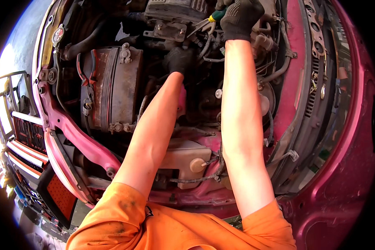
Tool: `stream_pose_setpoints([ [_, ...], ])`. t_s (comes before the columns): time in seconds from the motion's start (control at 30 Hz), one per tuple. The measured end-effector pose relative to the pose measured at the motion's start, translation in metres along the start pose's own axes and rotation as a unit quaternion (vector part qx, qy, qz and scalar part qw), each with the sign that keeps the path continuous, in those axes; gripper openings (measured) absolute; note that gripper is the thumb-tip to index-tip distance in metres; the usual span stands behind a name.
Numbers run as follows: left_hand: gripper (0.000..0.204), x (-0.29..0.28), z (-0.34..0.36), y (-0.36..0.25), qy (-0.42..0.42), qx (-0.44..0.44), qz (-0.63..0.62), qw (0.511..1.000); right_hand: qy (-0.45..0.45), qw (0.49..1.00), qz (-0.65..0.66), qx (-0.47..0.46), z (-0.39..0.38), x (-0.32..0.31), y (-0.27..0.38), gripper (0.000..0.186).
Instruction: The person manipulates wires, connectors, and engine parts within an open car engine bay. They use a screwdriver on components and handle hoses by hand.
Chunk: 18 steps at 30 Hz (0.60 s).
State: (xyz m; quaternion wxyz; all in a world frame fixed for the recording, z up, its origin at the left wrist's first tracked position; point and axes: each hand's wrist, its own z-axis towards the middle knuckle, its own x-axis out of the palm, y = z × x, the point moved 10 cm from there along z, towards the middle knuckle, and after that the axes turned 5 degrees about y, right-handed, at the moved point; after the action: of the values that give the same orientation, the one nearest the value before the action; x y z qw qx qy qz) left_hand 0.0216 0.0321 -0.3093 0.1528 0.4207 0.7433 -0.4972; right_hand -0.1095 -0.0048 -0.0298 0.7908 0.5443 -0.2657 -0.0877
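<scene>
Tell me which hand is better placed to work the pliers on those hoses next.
Right, most likely. The right hand already grips the pliers, whose tips point at the hoses just below. The left hand is lower in the engine bay, with no tool visible in it.

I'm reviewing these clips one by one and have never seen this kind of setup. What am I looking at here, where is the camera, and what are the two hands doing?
There is no machine: a person in an orange shirt works with two gloved hands. The single picture comes from a wide fisheye camera on the person's head, looking down, so straight edges bend near the rim and both forearms enter from below. Below them lies the open engine bay of a dark red car. On the left sits a rusty, dirty battery; nearer the person is a pale fluid reservoir with a round cap. The right hand, in a black glove, grips pliers with green and yellow handles. The left hand, also gloved, reaches deep among hoses; whether it holds anything cannot be told.
</scene>
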Motion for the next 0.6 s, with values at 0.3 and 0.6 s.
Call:
stream_pose_setpoints([
  [0.3, 0.063, -0.035, -0.029, -0.008, -0.002, -0.088, -0.061, 0.994, 0.033, 0.959, -0.278, -0.052, 0.045, 0.018, -0.024, 0.021],
  [0.6, 0.057, -0.033, -0.018, 0.010, -0.011, -0.025, -0.010, 1.000, 0.053, 0.981, -0.186, -0.016, 0.019, 0.045, -0.031, 0.024],
])
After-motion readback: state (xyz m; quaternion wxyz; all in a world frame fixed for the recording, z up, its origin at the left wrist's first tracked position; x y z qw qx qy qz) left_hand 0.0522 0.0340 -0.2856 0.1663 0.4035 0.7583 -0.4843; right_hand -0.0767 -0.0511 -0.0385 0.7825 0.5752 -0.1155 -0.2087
